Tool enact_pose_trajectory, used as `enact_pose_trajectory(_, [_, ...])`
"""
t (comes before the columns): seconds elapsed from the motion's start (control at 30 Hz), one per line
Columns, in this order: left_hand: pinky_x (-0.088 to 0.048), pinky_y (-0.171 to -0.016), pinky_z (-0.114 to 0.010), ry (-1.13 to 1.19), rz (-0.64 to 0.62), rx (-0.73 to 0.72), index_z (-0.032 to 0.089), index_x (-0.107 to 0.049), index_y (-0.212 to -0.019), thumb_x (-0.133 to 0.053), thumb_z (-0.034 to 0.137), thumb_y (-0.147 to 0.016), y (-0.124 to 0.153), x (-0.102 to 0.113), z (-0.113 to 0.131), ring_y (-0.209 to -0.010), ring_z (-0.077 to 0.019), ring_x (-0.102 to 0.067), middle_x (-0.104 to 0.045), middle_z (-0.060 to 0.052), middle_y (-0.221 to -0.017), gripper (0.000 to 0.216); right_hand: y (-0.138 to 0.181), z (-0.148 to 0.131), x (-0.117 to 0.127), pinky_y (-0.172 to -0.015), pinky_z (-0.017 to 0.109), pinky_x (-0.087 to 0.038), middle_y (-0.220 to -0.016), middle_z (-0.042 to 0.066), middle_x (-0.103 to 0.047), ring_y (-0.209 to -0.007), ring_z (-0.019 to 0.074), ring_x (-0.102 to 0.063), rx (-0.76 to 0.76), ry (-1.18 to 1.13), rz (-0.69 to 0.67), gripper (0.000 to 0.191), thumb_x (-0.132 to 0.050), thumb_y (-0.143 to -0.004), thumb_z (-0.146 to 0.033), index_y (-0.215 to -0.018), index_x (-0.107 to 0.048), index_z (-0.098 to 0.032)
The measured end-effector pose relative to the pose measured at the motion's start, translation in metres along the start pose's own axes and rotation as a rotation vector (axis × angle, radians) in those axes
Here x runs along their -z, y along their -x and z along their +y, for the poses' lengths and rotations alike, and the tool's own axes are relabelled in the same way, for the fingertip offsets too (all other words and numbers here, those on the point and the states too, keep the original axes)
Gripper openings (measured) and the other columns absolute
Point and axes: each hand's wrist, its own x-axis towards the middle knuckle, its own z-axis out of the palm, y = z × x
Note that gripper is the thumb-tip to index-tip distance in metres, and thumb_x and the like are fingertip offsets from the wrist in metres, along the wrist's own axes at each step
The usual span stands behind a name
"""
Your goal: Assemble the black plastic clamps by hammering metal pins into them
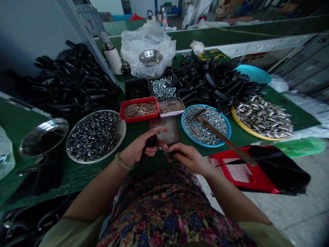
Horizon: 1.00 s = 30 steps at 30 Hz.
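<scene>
My left hand (140, 145), with a bead bracelet at the wrist, is closed around a black handle-like part (147, 154). Its fingers cover most of that part. My right hand (189, 156) pinches a small dark piece with a bit of shiny metal by it, close to the left fingers; its exact kind cannot be made out. Both hands are just in front of a flat metal plate (168, 129) on the green table. To the right, a hammer (221, 137) lies with its head on a blue tray (185, 127) of small metal nuts.
Behind the plate stand a red tray (138, 119) of small pins, a tray of screws (164, 87) and a black tray (136, 80). A white tray (122, 132) of curved metal pieces is at left, a yellow tray (246, 128) of metal cylinders at right. Black parts (210, 80) are heaped behind.
</scene>
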Motion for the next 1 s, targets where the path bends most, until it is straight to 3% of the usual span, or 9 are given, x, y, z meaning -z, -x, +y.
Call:
enact_pose_trajectory(0.07, [-0.015,-0.035,-0.015,-0.065,-0.081,-0.040,0.018,-0.052,-0.128,-0.059,0.055,-0.080,0.008,-0.001,0.005,-0.034,-0.0016,-0.027,-0.065,-0.005,-0.066,0.062,0.005,0.004,0.006,-0.077,0.029,-0.054,-0.093,0.003,-0.069,-0.083,0.0144,-0.068,-0.026,0.046,0.007,0.026,-0.047,-0.092,-0.015,-0.112,-0.061,-0.022])
enact_pose_trajectory(0.13, [-0.017,-0.036,-0.016,-0.156,0.031,-0.121,0.019,-0.051,-0.131,-0.063,0.050,-0.078,0.010,-0.004,0.006,-0.036,-0.0022,-0.032,-0.068,-0.006,-0.071,0.062,0.009,0.005,0.010,-0.081,0.031,-0.054,-0.096,0.004,-0.069,-0.087,0.0155,-0.067,-0.019,0.111,0.079,0.028,-0.047,-0.091,-0.015,-0.114,-0.061,-0.022])
enact_pose_trajectory(0.23, [-0.019,-0.036,-0.015,-0.226,0.165,-0.096,0.021,-0.052,-0.128,-0.069,0.038,-0.075,0.007,-0.010,0.005,-0.038,-0.0012,-0.033,-0.069,-0.006,-0.080,0.059,0.012,0.006,0.011,-0.085,0.033,-0.052,-0.102,0.005,-0.069,-0.093,0.0171,-0.066,0.031,0.175,0.077,0.029,-0.046,-0.092,-0.016,-0.116,-0.061,-0.023])
enact_pose_trajectory(0.37, [-0.020,-0.036,-0.017,-0.095,-0.008,-0.229,0.019,-0.052,-0.128,-0.061,0.046,-0.078,0.009,-0.016,0.008,-0.036,-0.0023,-0.028,-0.064,-0.003,-0.069,0.057,0.015,0.010,0.010,-0.085,0.034,-0.053,-0.104,0.007,-0.069,-0.095,0.0183,-0.065,0.076,0.265,0.025,0.031,-0.045,-0.092,-0.016,-0.117,-0.061,-0.023])
enact_pose_trajectory(0.43, [-0.028,-0.039,-0.017,-0.081,0.082,-0.319,0.020,-0.052,-0.125,-0.063,0.042,-0.079,0.009,-0.016,0.006,-0.040,-0.0032,-0.036,-0.064,-0.002,-0.073,0.052,0.016,0.013,0.010,-0.086,0.035,-0.053,-0.107,0.007,-0.069,-0.097,0.0188,-0.065,0.083,0.294,0.069,0.032,-0.044,-0.092,-0.015,-0.119,-0.060,-0.023])
enact_pose_trajectory(0.53, [-0.039,-0.050,-0.017,-0.122,0.264,-0.288,0.020,-0.051,-0.120,-0.073,0.028,-0.075,0.000,-0.015,-0.010,-0.055,-0.0056,-0.049,-0.059,0.002,-0.075,0.051,0.014,0.012,0.009,-0.090,0.036,-0.052,-0.112,0.008,-0.068,-0.103,0.0192,-0.064,0.126,0.325,0.146,0.034,-0.043,-0.092,-0.014,-0.120,-0.059,-0.023])
enact_pose_trajectory(0.67, [-0.040,-0.053,-0.016,-0.068,0.334,-0.247,0.020,-0.051,-0.115,-0.076,0.023,-0.070,-0.013,-0.019,-0.033,-0.057,-0.0061,-0.049,-0.054,0.005,-0.070,0.051,0.009,0.003,0.000,-0.093,0.037,-0.052,-0.114,0.008,-0.067,-0.107,0.0199,-0.063,0.185,0.321,0.170,0.034,-0.044,-0.090,-0.014,-0.120,-0.058,-0.024])
enact_pose_trajectory(0.87, [-0.035,-0.049,-0.017,-0.027,0.290,-0.265,0.019,-0.053,-0.111,-0.077,0.026,-0.070,-0.018,-0.024,-0.041,-0.054,-0.0053,-0.044,-0.052,0.005,-0.070,0.048,0.011,0.003,-0.009,-0.080,0.033,-0.056,-0.098,0.005,-0.070,-0.086,0.0163,-0.069,0.019,0.108,0.251,0.031,-0.045,-0.091,-0.014,-0.116,-0.059,-0.024])
enact_pose_trajectory(1.0, [-0.035,-0.051,-0.018,-0.216,0.219,-0.243,0.018,-0.056,-0.113,-0.076,0.029,-0.073,-0.011,-0.018,-0.035,-0.057,-0.0057,-0.044,-0.055,0.003,-0.077,0.046,0.013,0.006,0.001,-0.089,0.035,-0.053,-0.104,0.006,-0.070,-0.098,0.0180,-0.067,0.055,0.085,0.097,0.027,-0.050,-0.089,-0.017,-0.112,-0.063,-0.024])
